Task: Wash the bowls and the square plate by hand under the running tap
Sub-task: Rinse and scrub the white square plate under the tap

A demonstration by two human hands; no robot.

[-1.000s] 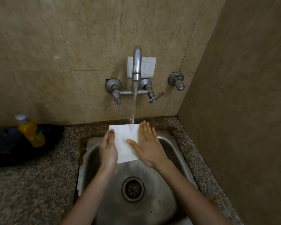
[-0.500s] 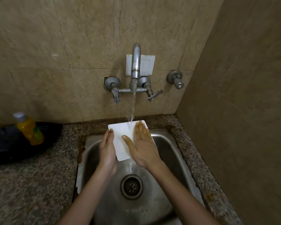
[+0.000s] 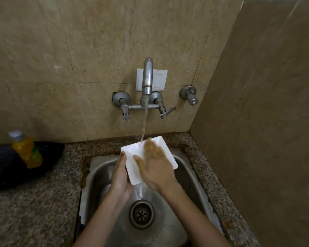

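Note:
A white square plate (image 3: 135, 161) is held tilted over the steel sink (image 3: 184, 173), under the stream from the wall tap (image 3: 147, 77). My left hand (image 3: 120, 177) grips the plate's left edge, thumb on its upper face. My right hand (image 3: 156, 168) lies flat on the plate's face with straight fingers, blurred by motion; the water lands at its fingertips. Water runs off the plate's lower corner toward the drain (image 3: 141, 213). No bowls are in view.
A yellow bottle (image 3: 26, 150) with a grey cap stands in a black dish (image 3: 43, 163) on the speckled granite counter (image 3: 34, 211) at the left. Tiled walls close in behind and at the right. Two lever valves (image 3: 165, 111) and a separate knob (image 3: 191, 97) sit beside the tap.
The plate has shifted slightly right and tipped, its right corner now showing past my right hand. My right hand has kept rubbing across the plate's face. My left hand has kept its grip.

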